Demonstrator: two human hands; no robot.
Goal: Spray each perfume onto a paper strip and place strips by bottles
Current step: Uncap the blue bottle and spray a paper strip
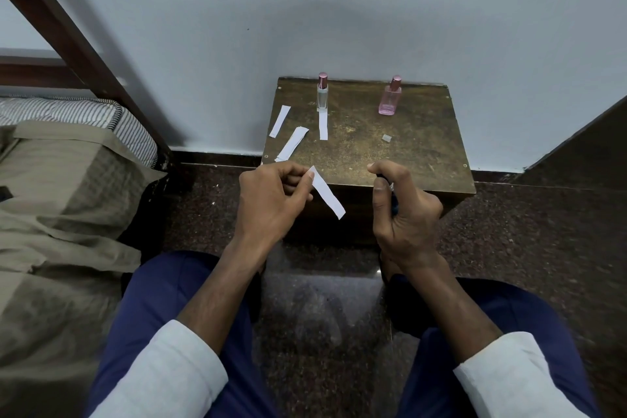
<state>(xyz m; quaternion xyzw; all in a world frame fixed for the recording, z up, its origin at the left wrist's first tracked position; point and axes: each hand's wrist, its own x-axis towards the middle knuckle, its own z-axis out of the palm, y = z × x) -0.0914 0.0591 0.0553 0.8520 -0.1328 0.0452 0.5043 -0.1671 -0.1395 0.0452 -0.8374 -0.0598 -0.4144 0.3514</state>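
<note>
The person is sitting before a low wooden tabletop [407, 146] and is working the spray step. The left hand [271, 200] is pinching the upper end of a paper strip [327, 192] between thumb and forefinger; the strip is hanging slantwise toward the right hand [405, 210], its free end just beside that hand but not touching it. The right hand is wrapped round a dark perfume bottle [394, 205], of which only a sliver is showing between the fingers; the forefinger is arching over the top, apparently on the nozzle, though the nozzle itself is hidden.

On the tabletop a clear perfume bottle [322, 93] is standing with a white strip [323, 125] laid in front of it, touching or nearly touching its base. A pink perfume bottle [390, 98] is standing well to the right with no strip by it. A loose strip [280, 121] and a small stack of strips [291, 143] are lying at the left.

Judgement: to do this well, the nozzle should be facing the strip's lower half, the strip being held clear of the pinching fingers, and one short press given. The risk is spray landing on the left fingers or missing the narrow paper
</note>
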